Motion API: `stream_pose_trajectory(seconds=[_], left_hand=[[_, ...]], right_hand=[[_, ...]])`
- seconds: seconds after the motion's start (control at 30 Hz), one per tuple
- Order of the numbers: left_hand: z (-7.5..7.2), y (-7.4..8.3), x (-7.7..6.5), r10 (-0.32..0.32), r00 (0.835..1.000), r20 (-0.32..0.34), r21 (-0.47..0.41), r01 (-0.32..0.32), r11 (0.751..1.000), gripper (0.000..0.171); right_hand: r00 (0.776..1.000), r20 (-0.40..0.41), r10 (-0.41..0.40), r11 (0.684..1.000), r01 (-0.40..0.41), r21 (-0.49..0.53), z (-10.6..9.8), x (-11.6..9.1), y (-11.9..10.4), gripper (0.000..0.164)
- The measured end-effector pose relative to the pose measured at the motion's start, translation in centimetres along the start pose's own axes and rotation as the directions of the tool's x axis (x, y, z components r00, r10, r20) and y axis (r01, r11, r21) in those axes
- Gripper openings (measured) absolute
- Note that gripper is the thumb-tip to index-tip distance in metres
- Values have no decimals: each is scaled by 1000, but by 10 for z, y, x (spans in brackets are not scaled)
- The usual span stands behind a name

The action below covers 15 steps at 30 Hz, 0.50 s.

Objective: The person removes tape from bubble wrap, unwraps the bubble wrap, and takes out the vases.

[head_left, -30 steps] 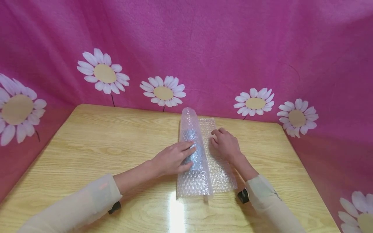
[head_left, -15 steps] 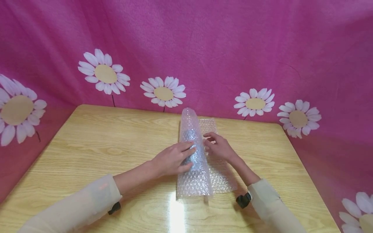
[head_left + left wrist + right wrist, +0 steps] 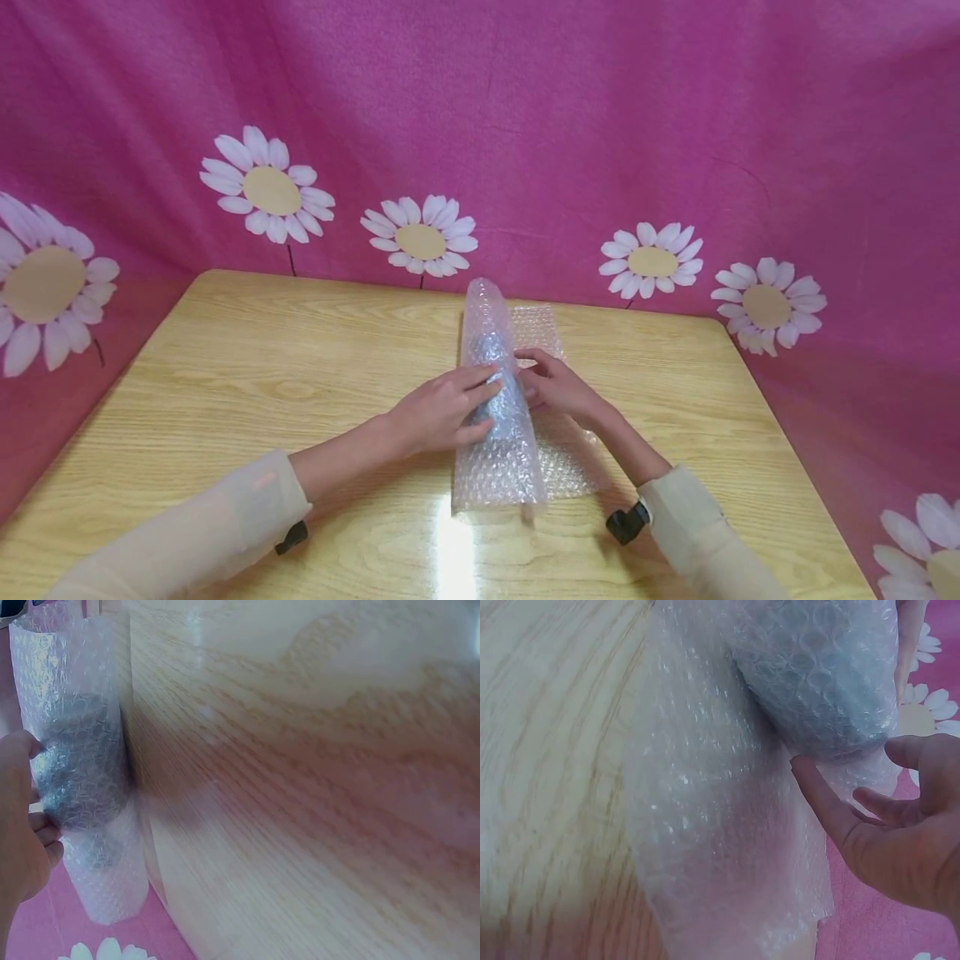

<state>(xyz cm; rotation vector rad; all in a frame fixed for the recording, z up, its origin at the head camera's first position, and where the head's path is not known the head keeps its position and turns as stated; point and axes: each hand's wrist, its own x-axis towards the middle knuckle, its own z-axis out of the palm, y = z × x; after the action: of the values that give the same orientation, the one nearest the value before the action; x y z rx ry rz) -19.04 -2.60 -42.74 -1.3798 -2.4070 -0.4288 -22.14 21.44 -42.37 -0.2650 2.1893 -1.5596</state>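
Observation:
A roll of clear bubble wrap (image 3: 501, 467) lies on the table with a bluish, rounded object (image 3: 82, 765) inside, its kind blurred by the layers. My left hand (image 3: 438, 408) rests on the roll's top and left side, fingers spread. From the right, my right hand (image 3: 562, 387) meets the roll's side. In the right wrist view, its thumb and fingers (image 3: 821, 795) are spread apart at the lower part of the bundle. A flat tail of bubble wrap (image 3: 705, 825) stretches out beneath the right hand.
The wood-grain table (image 3: 300, 350) extends around the roll. Behind it and at both sides hangs a pink cloth (image 3: 540, 125) printed with white daisies. Black wrist cameras (image 3: 627, 523) sit below the sleeves.
My right hand has moved left from over the flat bubble wrap to the roll's side. My left hand and the roll have hardly moved.

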Motion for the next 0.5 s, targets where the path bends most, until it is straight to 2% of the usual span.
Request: stream_pose_trajectory(seconds=[0.3, 0.5], left_hand=[[0, 0, -1, -10, 999, -35, -39, 9, 999, 53], [0, -1, -3, -49, 999, -13, -89, 48, 995, 54]], right_hand=[[998, 34, 46, 999, -47, 26, 2, -4, -7, 55], [998, 48, 38, 999, -39, 24, 4, -4, -7, 53]])
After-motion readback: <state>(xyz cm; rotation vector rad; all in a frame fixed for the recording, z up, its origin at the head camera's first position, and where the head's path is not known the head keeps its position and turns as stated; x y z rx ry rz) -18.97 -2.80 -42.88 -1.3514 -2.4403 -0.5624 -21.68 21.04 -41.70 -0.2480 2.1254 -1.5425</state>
